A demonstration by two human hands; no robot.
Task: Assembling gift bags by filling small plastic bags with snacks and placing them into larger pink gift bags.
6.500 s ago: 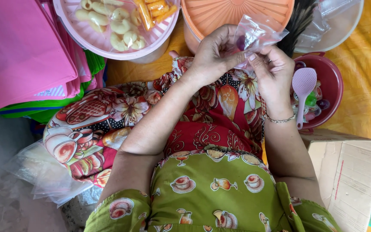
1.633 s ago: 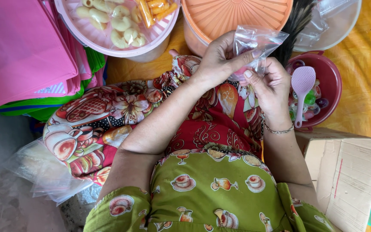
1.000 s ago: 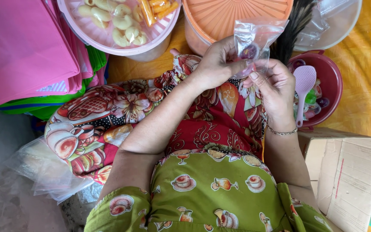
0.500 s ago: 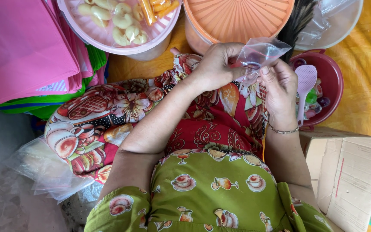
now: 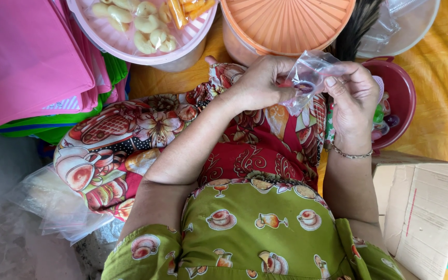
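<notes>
Nearest the camera, a green garment (image 5: 255, 233) printed with cups and jugs is seen, and beyond it a lap is covered by a red and floral cloth (image 5: 146, 140). A cardboard box (image 5: 423, 207) stands at the lower right, just beside the right forearm, on which a thin bracelet (image 5: 349, 154) is worn at the wrist. A heap of clear plastic bags (image 5: 53, 199) is spread at the lower left on the grey floor. Above the lap, a small clear plastic bag (image 5: 312, 78) is held between both hands. The left hand (image 5: 260, 83) is closed on the bag's left side, its fingers curled around the plastic. The right hand (image 5: 353, 96) is pinched on the bag's right edge, thumb and forefinger pressed together on the film. Something small and dark is seen inside the bag, but what it is cannot be told. Behind the right hand, a dark red bowl (image 5: 403, 88) with small coloured items rests on the yellow cloth (image 5: 442, 83). At the left edge, folded pink fabric (image 5: 27, 57) is stacked over green layers. Farthest off, a pink-rimmed tub (image 5: 146, 36) of pale snacks and an orange ribbed lid (image 5: 286, 23) are set along the top edge.
</notes>
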